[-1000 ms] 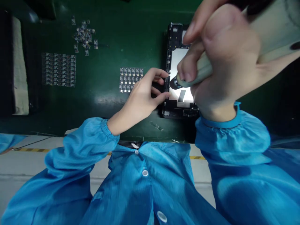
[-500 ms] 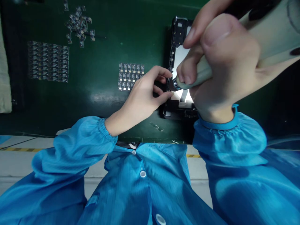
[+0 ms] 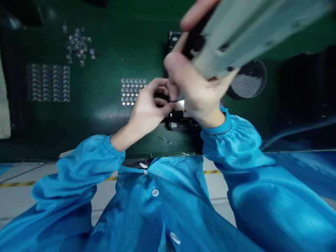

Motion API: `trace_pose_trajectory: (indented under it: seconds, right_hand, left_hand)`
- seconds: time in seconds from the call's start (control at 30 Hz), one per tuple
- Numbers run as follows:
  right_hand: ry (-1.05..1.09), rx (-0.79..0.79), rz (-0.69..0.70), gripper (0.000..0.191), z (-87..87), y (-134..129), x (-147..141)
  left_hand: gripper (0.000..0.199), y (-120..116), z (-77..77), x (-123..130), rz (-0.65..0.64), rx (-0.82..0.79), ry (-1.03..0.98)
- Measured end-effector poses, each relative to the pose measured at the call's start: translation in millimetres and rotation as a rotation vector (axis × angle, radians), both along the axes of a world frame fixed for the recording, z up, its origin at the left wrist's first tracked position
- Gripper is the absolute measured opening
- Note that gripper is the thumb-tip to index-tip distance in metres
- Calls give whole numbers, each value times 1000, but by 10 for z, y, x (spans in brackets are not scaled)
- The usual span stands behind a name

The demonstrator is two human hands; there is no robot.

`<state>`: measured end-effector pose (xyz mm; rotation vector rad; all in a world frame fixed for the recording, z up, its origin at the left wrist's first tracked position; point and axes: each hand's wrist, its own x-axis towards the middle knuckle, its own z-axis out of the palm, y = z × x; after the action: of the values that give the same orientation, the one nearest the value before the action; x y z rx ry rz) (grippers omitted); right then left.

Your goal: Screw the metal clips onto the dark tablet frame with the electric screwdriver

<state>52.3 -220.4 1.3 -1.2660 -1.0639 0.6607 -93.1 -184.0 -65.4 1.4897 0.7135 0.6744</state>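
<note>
My right hand (image 3: 195,87) is wrapped round a pale grey-green electric screwdriver (image 3: 236,38), whose body slants up to the upper right. Its tip is hidden behind my fingers. Below lies a black device housing (image 3: 181,125) with a bright silvery inside, mostly covered by my right hand. My left hand (image 3: 145,110) curls at the housing's left edge, thumb and fingers bent against it. Its fingertips are partly hidden by the right hand. Just left of it, small circuit boards (image 3: 128,91) lie in a grid.
On the green table (image 3: 97,115), another board grid (image 3: 48,83) lies at the left, with a loose heap of small boards (image 3: 78,45) behind it. A round dark dish (image 3: 248,80) stands right of the screwdriver. A small clear strip (image 3: 164,139) lies near the front edge.
The view has shifted, bringing the round dish into sight. My right hand and the screwdriver have swung up and left, with the tool more over the housing. My left hand stays at the housing's edge.
</note>
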Motion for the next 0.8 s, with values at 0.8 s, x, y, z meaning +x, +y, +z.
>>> trace_pose_trajectory:
  seconds: [0.8]
  right_hand:
    - [-189,571,-385,46,-466,-459,1626]
  left_hand:
    - [79,282,294,-210,-58,-148,206]
